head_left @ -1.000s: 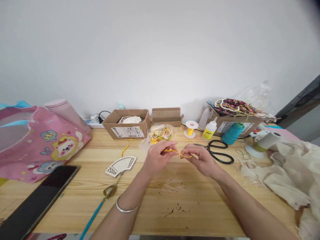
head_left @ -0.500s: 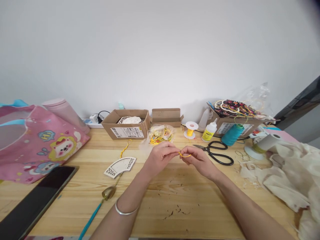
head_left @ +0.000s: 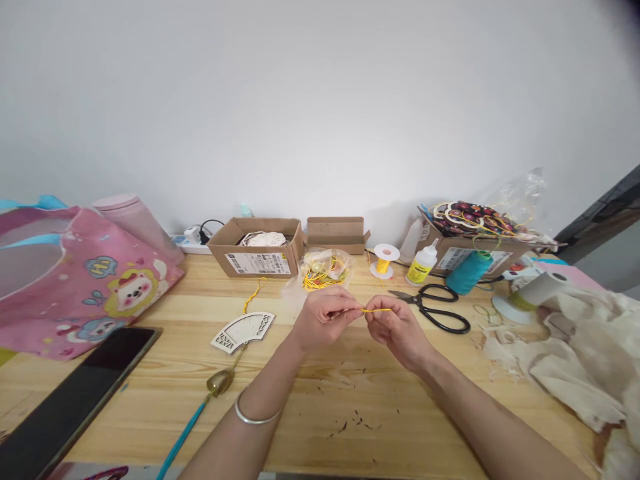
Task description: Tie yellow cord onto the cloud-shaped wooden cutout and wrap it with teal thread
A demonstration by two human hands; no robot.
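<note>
A short yellow cord (head_left: 376,310) runs between my two hands above the middle of the table. My left hand (head_left: 327,317) pinches its left end between thumb and fingertips. The fingers of my right hand (head_left: 395,327) are closed on the cord's other end, which lies across the index finger. To the left of my forearm rests a fan-shaped wooden pendant (head_left: 243,331) with a yellow cord loop on top. Below the pendant hang a brass bell (head_left: 220,383) and a teal tassel (head_left: 183,437), partly behind my arm.
Black-handled scissors (head_left: 445,319) lie right of my hand. Behind stand a glue bottle (head_left: 421,265), a yellow thread spool (head_left: 383,265), a teal thread cone (head_left: 469,272) and a cardboard box (head_left: 255,263). A phone (head_left: 80,400) and pink bag (head_left: 135,300) are left, cream fabric (head_left: 575,353) right.
The cord has gone from a slack curve to nearly straight between my fingers. My right fingers have curled in more. The whole view has shifted slightly.
</note>
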